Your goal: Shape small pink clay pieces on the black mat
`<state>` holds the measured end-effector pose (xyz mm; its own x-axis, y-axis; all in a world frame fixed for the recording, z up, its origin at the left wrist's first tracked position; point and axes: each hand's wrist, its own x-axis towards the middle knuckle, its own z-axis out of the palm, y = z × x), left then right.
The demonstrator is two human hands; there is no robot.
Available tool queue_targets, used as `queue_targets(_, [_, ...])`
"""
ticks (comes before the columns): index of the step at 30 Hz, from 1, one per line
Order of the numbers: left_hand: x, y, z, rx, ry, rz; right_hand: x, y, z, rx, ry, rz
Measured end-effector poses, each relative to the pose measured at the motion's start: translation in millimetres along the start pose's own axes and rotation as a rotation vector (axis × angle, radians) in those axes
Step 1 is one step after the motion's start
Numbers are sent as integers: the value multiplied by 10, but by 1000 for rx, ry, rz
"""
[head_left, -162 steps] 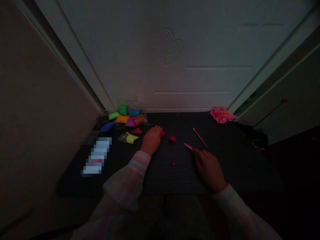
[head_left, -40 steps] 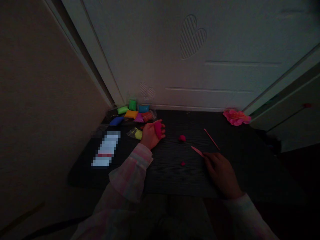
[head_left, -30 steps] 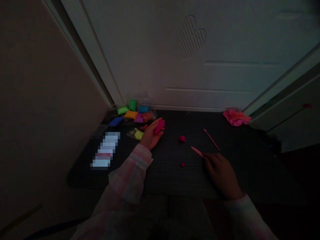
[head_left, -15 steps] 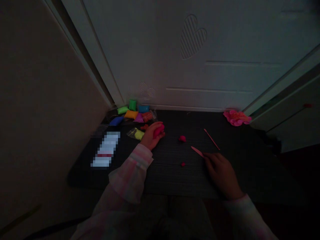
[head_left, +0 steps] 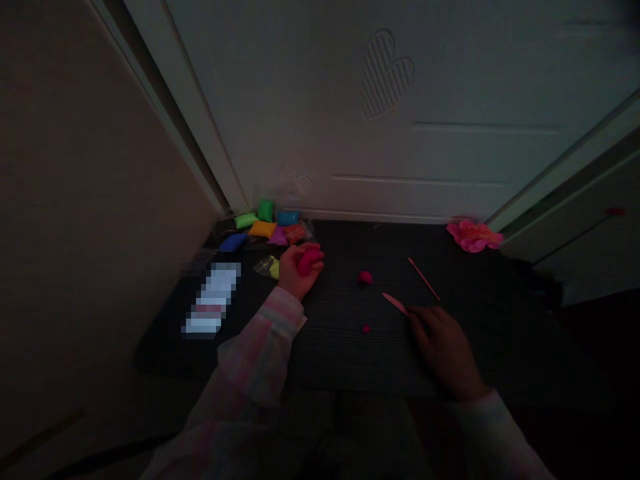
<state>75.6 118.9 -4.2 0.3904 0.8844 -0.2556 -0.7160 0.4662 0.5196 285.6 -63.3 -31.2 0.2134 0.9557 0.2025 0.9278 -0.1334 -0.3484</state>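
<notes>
A lump of bright pink modelling clay (head_left: 309, 262) rests in my left hand (head_left: 296, 273), whose palm is turned up with the fingers curled around it. My right hand (head_left: 445, 350) lies low over the table, its fingers closed on a pink plastic clay knife (head_left: 395, 303) that points to the upper left. Between my hands are a small pink clay piece (head_left: 365, 277) and, nearer me, a tiny pink clay ball (head_left: 366, 329). Beyond the knife lies a thin pink modelling stick (head_left: 424, 279).
Several coloured clay packs (head_left: 263, 229) are heaped at the back left of the dark table (head_left: 330, 360). A yellow clay bag (head_left: 270, 267) sits beside my left hand. A blurred-out bright rectangle (head_left: 213, 300) lies at the left, a pink flower-like object (head_left: 474, 236) at the back right. A white door (head_left: 320, 120) stands behind.
My left hand has turned palm upward and shifted slightly left, showing more of the pink clay lump. My right hand and the knife stay in place.
</notes>
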Motion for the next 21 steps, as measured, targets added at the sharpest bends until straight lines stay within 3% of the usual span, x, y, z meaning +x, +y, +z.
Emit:
queue_targets(10, [-62, 19, 17, 59, -103, -94, 3, -3, -6, -8, 2, 0])
queue_targets(17, [-25, -43, 48, 94, 46, -55, 3, 12, 3, 6, 23, -20])
queue_targets(21, [-30, -60, 75, 100, 38, -38, 8, 9, -5, 8, 11, -9])
